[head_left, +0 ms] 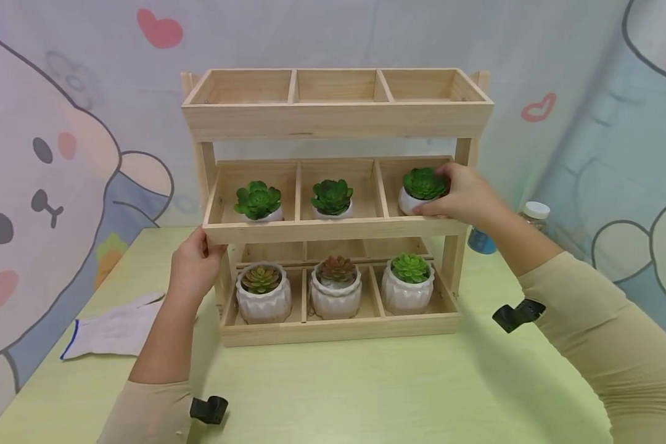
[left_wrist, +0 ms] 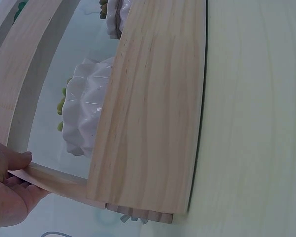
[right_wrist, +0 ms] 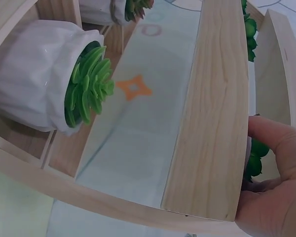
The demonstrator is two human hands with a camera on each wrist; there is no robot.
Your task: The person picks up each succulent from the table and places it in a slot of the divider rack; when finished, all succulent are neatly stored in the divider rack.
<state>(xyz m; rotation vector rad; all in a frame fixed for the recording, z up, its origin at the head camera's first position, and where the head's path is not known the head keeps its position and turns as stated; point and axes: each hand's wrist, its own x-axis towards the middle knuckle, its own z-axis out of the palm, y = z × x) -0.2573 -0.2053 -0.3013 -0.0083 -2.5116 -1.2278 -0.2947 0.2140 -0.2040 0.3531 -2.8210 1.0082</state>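
Note:
A three-tier wooden plant stand (head_left: 333, 121) stands on the table. In the middle tier's right compartment, my right hand (head_left: 466, 194) grips a small dark green succulent in a white pot (head_left: 423, 184), thumb low at the pot and fingers behind the leaves. Two similar potted succulents, one at left (head_left: 258, 200) and one in the centre (head_left: 332, 197), sit in that tier. My left hand (head_left: 194, 265) holds the stand's left side frame just under the middle tier; in the left wrist view, the thumb lies over the wooden post (left_wrist: 56, 182) with fingers curled beneath.
The bottom tier carries three larger white pots with succulents, reddish-green (head_left: 263, 302), brownish (head_left: 336, 296) and bright green (head_left: 407, 290). White gloves (head_left: 111, 327) lie at the left. Behind my right forearm stand a white-capped bottle (head_left: 535, 213) and a blue container (head_left: 481, 242).

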